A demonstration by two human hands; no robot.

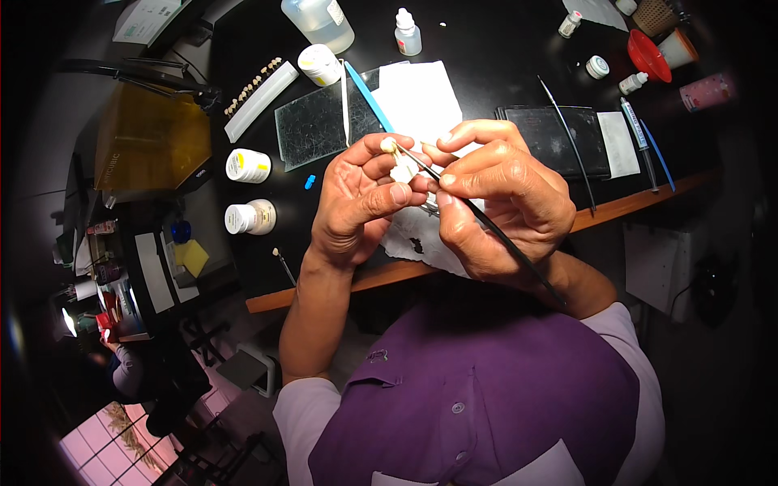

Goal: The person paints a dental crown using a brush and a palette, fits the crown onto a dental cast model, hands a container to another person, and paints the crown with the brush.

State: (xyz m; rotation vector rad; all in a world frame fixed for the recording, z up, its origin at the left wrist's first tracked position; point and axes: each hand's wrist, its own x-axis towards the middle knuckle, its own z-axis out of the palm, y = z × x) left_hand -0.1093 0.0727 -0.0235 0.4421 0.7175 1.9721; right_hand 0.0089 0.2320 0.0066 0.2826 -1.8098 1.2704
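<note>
Just above the near table edge, my left hand [344,202] pinches a small cream-white dental model piece [403,171] between thumb and fingers. A rounded, tooth-like cream bit [389,145] sits at its upper end, close to the fingertips. My right hand [515,186] grips a thin black-handled brush [506,241] like a pen, its handle slanting down to the right. The brush's tip points at the model piece; whether it touches is too small to tell. Below the hands lies a crumpled white paper towel [421,243] with a dark spot, partly hidden by them.
A scratched glass slab [312,125], white paper [421,93] and blue-handled tool [365,91] lie beyond my hands. At left stand white jars [248,165] and a tooth shade guide [261,101]. Rightward are a black case [555,138], a syringe [639,134] and a red bowl [647,55].
</note>
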